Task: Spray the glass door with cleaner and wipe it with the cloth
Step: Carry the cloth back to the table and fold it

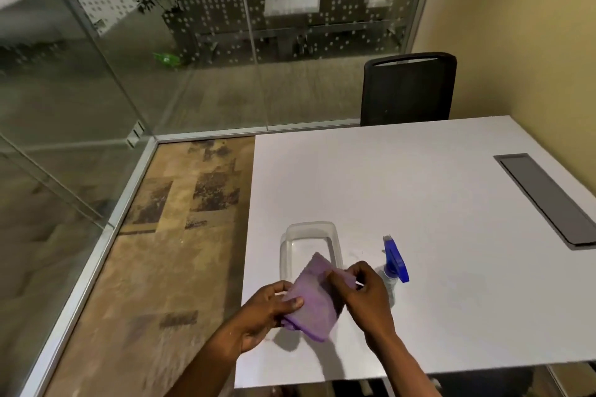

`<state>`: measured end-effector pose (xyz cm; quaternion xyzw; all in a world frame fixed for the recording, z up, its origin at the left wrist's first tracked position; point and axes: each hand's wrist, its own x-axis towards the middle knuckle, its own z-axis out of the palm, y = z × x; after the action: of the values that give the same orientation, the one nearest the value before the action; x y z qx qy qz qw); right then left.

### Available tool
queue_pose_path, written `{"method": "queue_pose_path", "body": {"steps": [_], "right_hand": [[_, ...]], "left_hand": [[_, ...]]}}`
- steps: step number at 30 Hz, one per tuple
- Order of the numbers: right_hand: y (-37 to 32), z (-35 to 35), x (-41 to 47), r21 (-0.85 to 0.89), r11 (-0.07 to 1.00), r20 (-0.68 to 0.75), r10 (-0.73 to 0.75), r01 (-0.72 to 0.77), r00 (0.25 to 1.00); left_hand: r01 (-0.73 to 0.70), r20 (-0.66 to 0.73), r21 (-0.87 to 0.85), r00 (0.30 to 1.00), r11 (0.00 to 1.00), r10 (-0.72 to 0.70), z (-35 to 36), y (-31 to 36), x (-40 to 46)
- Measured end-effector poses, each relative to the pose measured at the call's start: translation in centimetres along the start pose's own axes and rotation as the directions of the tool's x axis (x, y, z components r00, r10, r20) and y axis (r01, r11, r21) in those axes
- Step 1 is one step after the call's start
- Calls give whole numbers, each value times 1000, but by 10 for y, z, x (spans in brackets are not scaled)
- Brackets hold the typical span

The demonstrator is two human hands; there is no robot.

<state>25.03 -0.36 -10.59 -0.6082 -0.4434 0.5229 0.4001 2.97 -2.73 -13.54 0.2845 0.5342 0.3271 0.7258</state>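
The glass door [64, 113] stands at the left, beyond the carpet floor [167, 235]. The white counter [419, 203] carries a clear plastic container [292, 237]; its visible part holds nothing, and its near end is hidden behind the cloth. The purple cloth [314, 303] is folded and held above the counter's near edge. The left hand [267, 313] has its grip closed on the cloth's lower left part, the right hand [364, 293] pinches its upper right edge. The spray bottle [395, 264], with blue trigger, stands just beside the right hand.
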Motion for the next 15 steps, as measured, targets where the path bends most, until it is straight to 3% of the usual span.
{"method": "queue_pose_path", "body": {"steps": [5,11,15], "right_hand": [[9,13,20,144,959,84,232,-242,969],[9,39,44,285,881,60,377,-378,924],[9,44,68,132,913,42,385,-387,922]], "left_hand": [[-88,-61,-62,995,994,85,-13,23,20],[-23,-124,-182,992,983,0,-27,30,51],[-60,-177,-15,983,998,56,-36,40,73]]}}
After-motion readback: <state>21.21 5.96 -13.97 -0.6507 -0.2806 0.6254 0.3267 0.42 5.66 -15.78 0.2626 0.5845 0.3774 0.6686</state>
